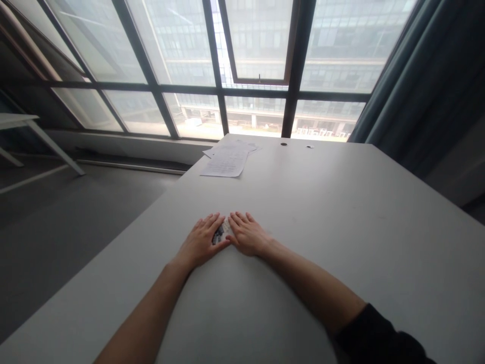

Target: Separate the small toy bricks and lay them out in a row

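My left hand [201, 241] and my right hand [247, 234] lie flat, palms down, side by side on the white table [341, 212]. Their fingers are stretched out and point toward the window. Between and partly under them lies a small object [221, 232] with dark and light patches; I cannot make out what it is. The thumbs and inner edges of both hands touch it.
A few printed paper sheets [226, 160] lie at the table's far left corner. Two small holes [284, 144] sit near the far edge. Beyond stands a large window [261, 65], a dark curtain [417, 86] at right, and another white table [22, 124] at far left.
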Motion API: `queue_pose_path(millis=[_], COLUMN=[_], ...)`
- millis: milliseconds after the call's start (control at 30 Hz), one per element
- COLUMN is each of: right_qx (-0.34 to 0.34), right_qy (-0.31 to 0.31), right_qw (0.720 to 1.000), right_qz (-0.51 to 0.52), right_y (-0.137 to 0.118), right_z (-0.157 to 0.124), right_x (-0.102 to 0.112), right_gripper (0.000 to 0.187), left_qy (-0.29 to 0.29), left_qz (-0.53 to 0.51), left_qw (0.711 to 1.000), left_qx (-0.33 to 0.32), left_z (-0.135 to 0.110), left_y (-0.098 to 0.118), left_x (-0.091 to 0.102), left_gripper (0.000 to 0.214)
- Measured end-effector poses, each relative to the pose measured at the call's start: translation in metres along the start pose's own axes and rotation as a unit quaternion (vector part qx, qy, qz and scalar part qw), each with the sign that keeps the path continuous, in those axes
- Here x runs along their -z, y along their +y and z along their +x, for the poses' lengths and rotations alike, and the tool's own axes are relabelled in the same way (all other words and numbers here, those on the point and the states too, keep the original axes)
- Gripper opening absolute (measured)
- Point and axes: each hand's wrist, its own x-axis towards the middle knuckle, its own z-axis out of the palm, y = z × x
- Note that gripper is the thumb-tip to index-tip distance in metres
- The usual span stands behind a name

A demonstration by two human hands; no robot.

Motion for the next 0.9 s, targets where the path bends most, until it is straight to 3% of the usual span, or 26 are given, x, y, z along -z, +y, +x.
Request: queue_pose_path(millis=[100, 200, 233, 300, 333, 433, 533, 567, 633, 667, 700, 733, 767, 800, 867, 900], right_qx=[-0.033, -0.114, -0.140, -0.175, -0.182, -0.200, -0.241, -0.240, -0.227, -0.211, -0.180, -0.140, -0.095, -0.054, -0.007, -0.001], right_qy=[0.047, 0.119, 0.141, 0.189, 0.210, 0.268, 0.359, 0.381, 0.397, 0.387, 0.351, 0.272, 0.171, 0.089, -0.056, -0.096], right_qw=[0.995, 0.962, 0.940, 0.882, 0.856, 0.819, 0.794, 0.801, 0.838, 0.865, 0.900, 0.941, 0.975, 0.992, 0.998, 0.995], right_qz=[0.076, 0.220, 0.279, 0.394, 0.435, 0.466, 0.427, 0.394, 0.297, 0.241, 0.186, 0.142, 0.103, 0.068, 0.035, 0.030], right_y=[0.004, 0.016, 0.023, 0.039, 0.048, 0.078, 0.093, 0.092, 0.080, 0.070, 0.058, 0.047, 0.036, 0.027, 0.016, 0.014], right_z=[-0.002, -0.023, -0.036, -0.072, -0.093, -0.158, -0.210, -0.222, -0.242, -0.250, -0.257, -0.262, -0.266, -0.270, -0.274, -0.276], right_x=[0.003, 0.008, 0.010, 0.014, 0.018, 0.038, 0.073, 0.086, 0.109, 0.117, 0.122, 0.124, 0.123, 0.120, 0.108, 0.102], right_gripper=[0.066, 0.061, 0.060, 0.065, 0.070, 0.084, 0.093, 0.092, 0.092, 0.094, 0.098, 0.101, 0.102, 0.103, 0.102, 0.101], left_qy=[0.026, 0.126, 0.175, 0.265, 0.285, 0.298, 0.305, 0.312, 0.305, 0.274, 0.185, 0.113, 0.042, -0.020, -0.120, -0.152], left_qz=[-0.041, -0.172, -0.245, -0.401, -0.441, -0.500, -0.553, -0.552, -0.474, -0.396, -0.292, -0.199, -0.135, -0.098, -0.068, -0.068], left_qw=[0.999, 0.976, 0.949, 0.856, 0.822, 0.776, 0.751, 0.760, 0.825, 0.875, 0.930, 0.953, 0.957, 0.952, 0.934, 0.927], left_qx=[0.008, 0.055, 0.094, 0.193, 0.220, 0.242, 0.191, 0.142, 0.021, -0.047, -0.122, -0.199, -0.253, -0.289, -0.329, -0.337], left_z=[0.002, -0.001, -0.002, -0.004, -0.004, 0.001, 0.008, 0.009, 0.006, 0.002, -0.003, -0.008, -0.014, -0.019, -0.026, -0.028], left_y=[0.000, -0.004, -0.008, -0.017, -0.022, -0.030, -0.009, 0.007, 0.046, 0.067, 0.088, 0.106, 0.122, 0.133, 0.145, 0.146], left_x=[0.003, 0.005, 0.005, 0.006, 0.007, 0.020, 0.046, 0.057, 0.073, 0.076, 0.077, 0.074, 0.067, 0.058, 0.038, 0.029], left_gripper=[0.069, 0.066, 0.067, 0.068, 0.071, 0.083, 0.082, 0.082, 0.082, 0.078, 0.081, 0.090, 0.097, 0.102, 0.104, 0.101])
